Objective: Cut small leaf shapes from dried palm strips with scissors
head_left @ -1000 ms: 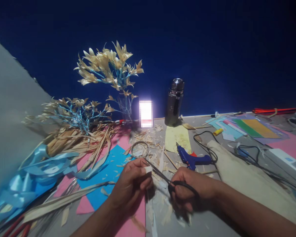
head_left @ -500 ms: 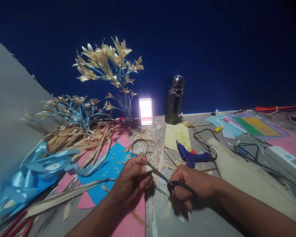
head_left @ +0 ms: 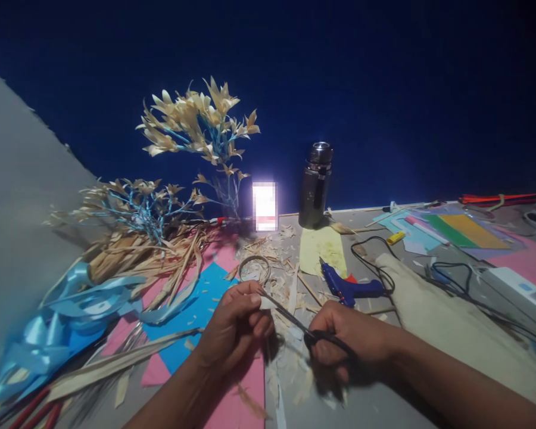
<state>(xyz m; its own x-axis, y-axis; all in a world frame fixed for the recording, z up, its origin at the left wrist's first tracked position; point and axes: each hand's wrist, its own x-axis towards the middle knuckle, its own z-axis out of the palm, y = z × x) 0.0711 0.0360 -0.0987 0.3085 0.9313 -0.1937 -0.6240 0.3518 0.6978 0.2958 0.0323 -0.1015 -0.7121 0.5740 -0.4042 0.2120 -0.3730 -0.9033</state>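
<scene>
My right hand (head_left: 337, 336) is closed round the dark handles of a pair of scissors (head_left: 290, 314), whose blades point up and left to my left fingertips. Between thumb and fingers, my left hand (head_left: 239, 316) pinches a small pale strip (head_left: 267, 303) at the blade tips. The blades look nearly together, and part of the strip is hidden by the fingers. Just beyond my left hand lies a roll of tape (head_left: 254, 258), seen as a ring. A blue glue gun (head_left: 349, 286) rests beyond my right hand, its nozzle to the upper left.
Pale scraps (head_left: 290, 286) litter the middle. A flask (head_left: 315, 185) stands at the back, beside a bright blurred panel (head_left: 265, 205). Pale artificial flowers (head_left: 196, 125), dried husk strips (head_left: 138, 250) and light blue ribbon (head_left: 84, 298) fill the left. Rightward are a cream cloth (head_left: 446, 322), cables and coloured sheets (head_left: 467, 231).
The view has tilted slightly, so the background sits a little lower. My hands keep nearly the same pose, with the scissors still at the pale strip.
</scene>
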